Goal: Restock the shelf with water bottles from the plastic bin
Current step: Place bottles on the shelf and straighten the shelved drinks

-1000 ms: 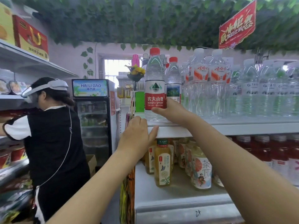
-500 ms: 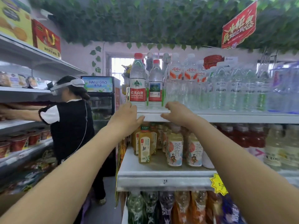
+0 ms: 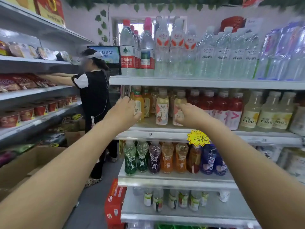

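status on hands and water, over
Left hand and right hand empty, fingers loose, level with tea bottles. Red-cap water bottle upright on top shelf. Bin out of view; another person apart at left.

We see a grey metal shelf unit [image 3: 206, 83] — its top tier holds clear plastic water bottles [image 3: 221, 53], red-labelled ones [image 3: 127, 60] at the left end; pale tea bottles [image 3: 162, 111] and red drinks [image 3: 221, 104] stand one tier below.
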